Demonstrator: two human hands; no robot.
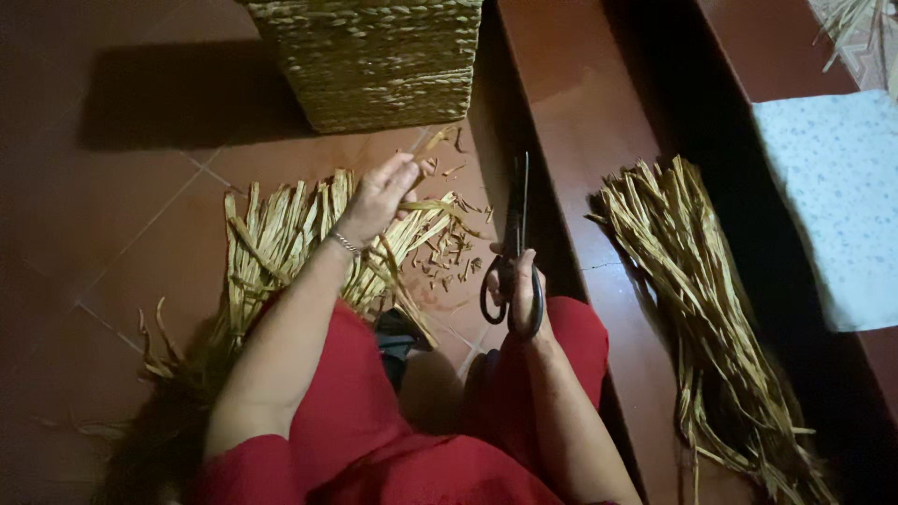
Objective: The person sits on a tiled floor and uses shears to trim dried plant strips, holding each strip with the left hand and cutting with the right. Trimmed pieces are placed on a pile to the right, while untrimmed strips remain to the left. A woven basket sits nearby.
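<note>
Dried straw-coloured strip [432, 205] pinched in the left hand [379, 194], fingers closed round it, held up just above the floor pile. The strip runs rightward from the fingers and bends down a little at its free end. A thin bracelet [344, 243] sits on the left wrist.

Right hand [520, 285] grips black scissors [514, 245], fingers through the loop handles, blades shut and pointing away from the person, toward the basket. Scissors are apart from the strip, to its right.

Under the left hand lies a loose pile of dried strips [271, 238] fanned out on the red tiled floor [122, 215]. Short cut scraps [451, 254] are scattered just right of that pile, between the two hands. A woven basket [374, 61] stands on the floor beyond the hands, near the scraps.

To the right, a raised red step [580, 122] carries a second, longer bundle of dried strips [702, 309], well apart from both hands. A pale speckled cloth [837, 196] lies further right on the next step up. Red clothing [374, 430] covers the person's lap.
</note>
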